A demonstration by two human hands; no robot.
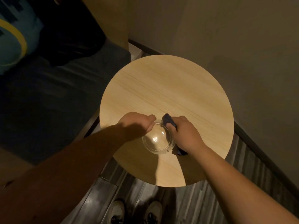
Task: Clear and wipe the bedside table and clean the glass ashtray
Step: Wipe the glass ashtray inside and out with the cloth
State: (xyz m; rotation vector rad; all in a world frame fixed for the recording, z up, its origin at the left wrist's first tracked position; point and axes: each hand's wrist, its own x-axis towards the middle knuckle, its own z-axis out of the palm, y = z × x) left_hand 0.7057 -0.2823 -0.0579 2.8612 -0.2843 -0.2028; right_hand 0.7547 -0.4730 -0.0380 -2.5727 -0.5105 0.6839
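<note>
- Glass ashtray (158, 139) sits at six o'clock on the round tabletop (169, 88).
- Left hand (135, 125) fingers pinch its rim.
- Right hand (186, 135) fingers pinch a dark cloth (168, 121) against its two o'clock edge.
- Dark bed (48, 94) at nine o'clock; shoes (135, 210) below.

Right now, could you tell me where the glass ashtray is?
The glass ashtray sits low-centre in the head view, between the left hand and the cloth-holding right hand.

1. Your table (169, 88) is pale wood-grain, smooth, with a soft sheen.
2. The ashtray (157, 139) on it is clear, glossy glass.
3. The cloth (168, 121) touching the ashtray's rim is dark, matt fabric.
</note>
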